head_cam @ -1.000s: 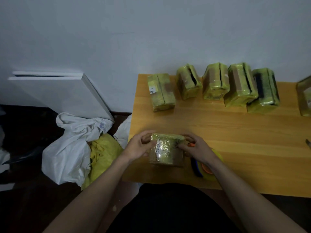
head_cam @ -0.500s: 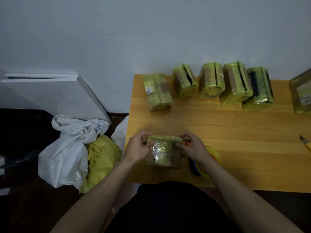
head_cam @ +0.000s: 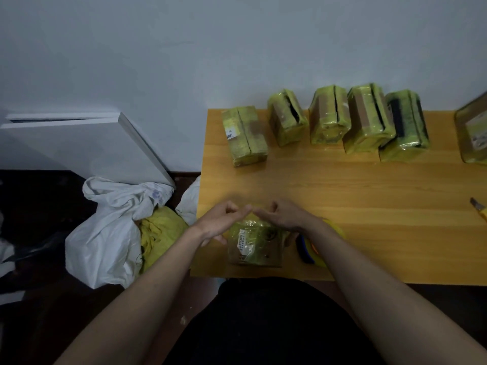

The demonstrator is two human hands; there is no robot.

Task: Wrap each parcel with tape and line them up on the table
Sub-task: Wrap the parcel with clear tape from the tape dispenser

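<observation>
Holding the parcel point(head_cam: 254, 243) at the near edge of the table point(head_cam: 342, 196), both hands on it from above. My left hand point(head_cam: 221, 222) covers its left top corner, fingers curled over the far edge; my right hand point(head_cam: 284, 219) does the same on the right, thumb down the right side. Fingertips nearly meet over the middle of the parcel. Motion blur there, so I can't tell whether a tape end is pinched.

Parcel: brown box, yellow-green wrap, white label facing up.

Tape dispenser point(head_cam: 313, 248) lies just right of it, partly under my right wrist.

Five wrapped parcels point(head_cam: 329, 119) sit lined up along the far edge by the wall; a sixth one point(head_cam: 474, 135) is cut off at the right.

Cutter point(head_cam: 478, 206) at the right edge.

White bag point(head_cam: 105, 233) on the floor left of the table.
</observation>
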